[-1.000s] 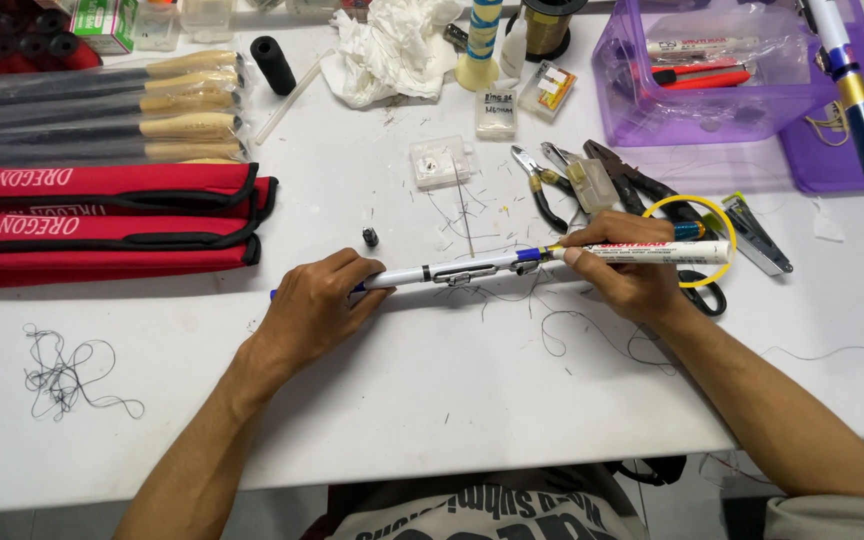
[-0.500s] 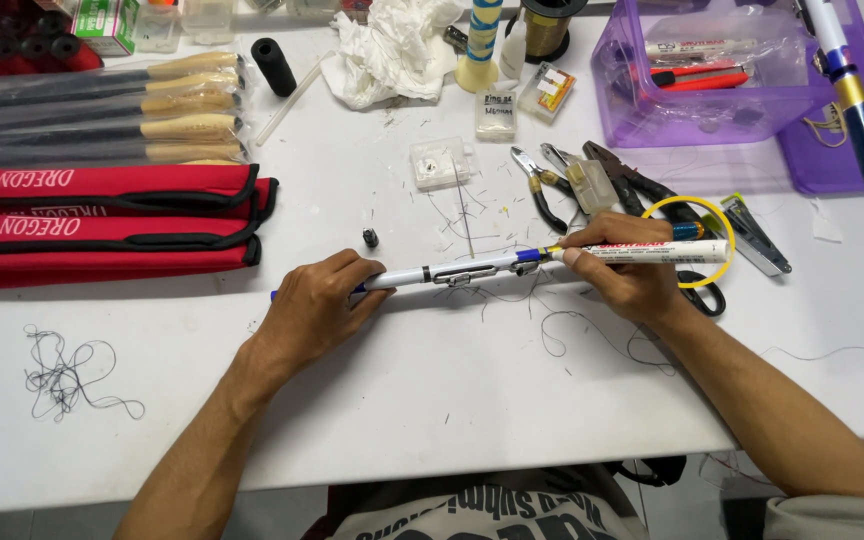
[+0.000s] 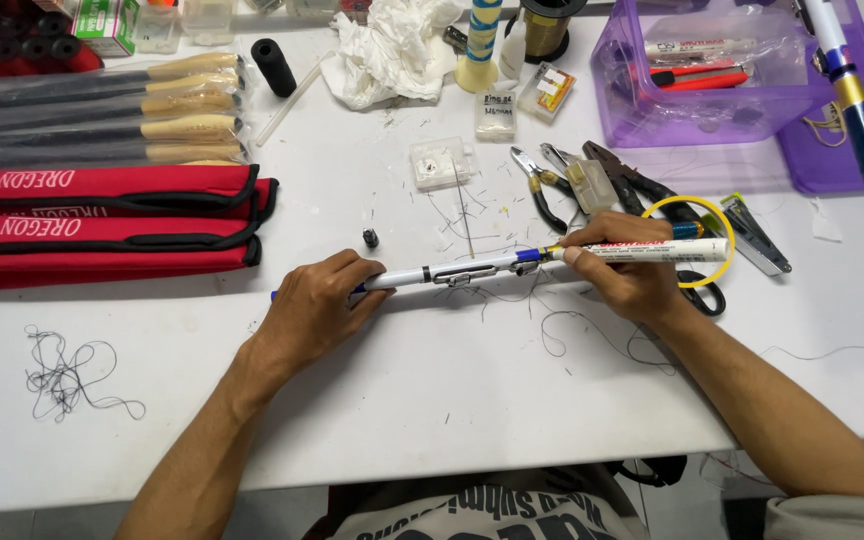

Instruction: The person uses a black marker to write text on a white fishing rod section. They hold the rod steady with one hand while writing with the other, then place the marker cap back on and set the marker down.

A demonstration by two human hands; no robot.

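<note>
Single head-worn view, looking steeply down from above the seated person onto the white table. Close range: both forearms enter from the bottom edge; the table's far edge sits near the top.

Green-white carton: far left of the purple bin;
Small clear boxes: just left of it;
Red sleeves: far left, white lettering

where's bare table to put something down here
Bare table runs along the near edge, between the left hand and right hand, and left toward the loose thread tangle. Crowded: far right around the pliers and purple bin; red cases fill the left.
</note>
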